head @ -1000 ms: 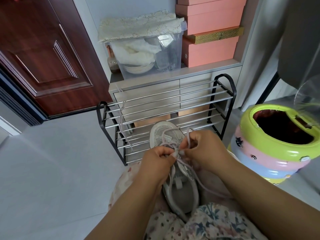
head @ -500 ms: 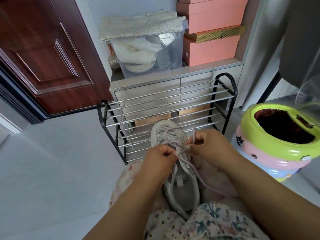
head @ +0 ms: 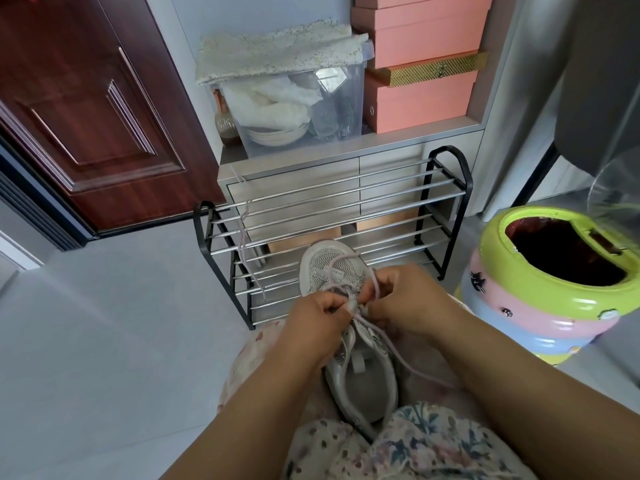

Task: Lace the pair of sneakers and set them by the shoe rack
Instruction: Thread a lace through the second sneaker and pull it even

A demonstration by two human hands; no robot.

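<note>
A white sneaker (head: pixel 360 379) with a glittery mesh toe lies on my lap, toe pointing at the shoe rack (head: pixel 346 216). My left hand (head: pixel 315 323) pinches the pale pink lace (head: pixel 412 362) at the eyelets on the left side. My right hand (head: pixel 405 299) pinches the lace on the right side, a loop sticking up between its fingers. One lace end trails back over my right thigh. A second loose lace (head: pixel 244 244) hangs from the rack's left bars. The other sneaker is not in view.
A striped green, pink and blue bin (head: pixel 540 289) stands to the right of the rack. Behind the rack is a grey cabinet (head: pixel 311 161) with a clear storage box (head: pixel 298 109) and pink boxes (head: pixel 419 98). A dark red door (head: pixel 86 109) is at left.
My right hand has shifted slightly down and toward the left hand, drawing the lace through at the eyelets. The sneaker has stayed on my lap.
</note>
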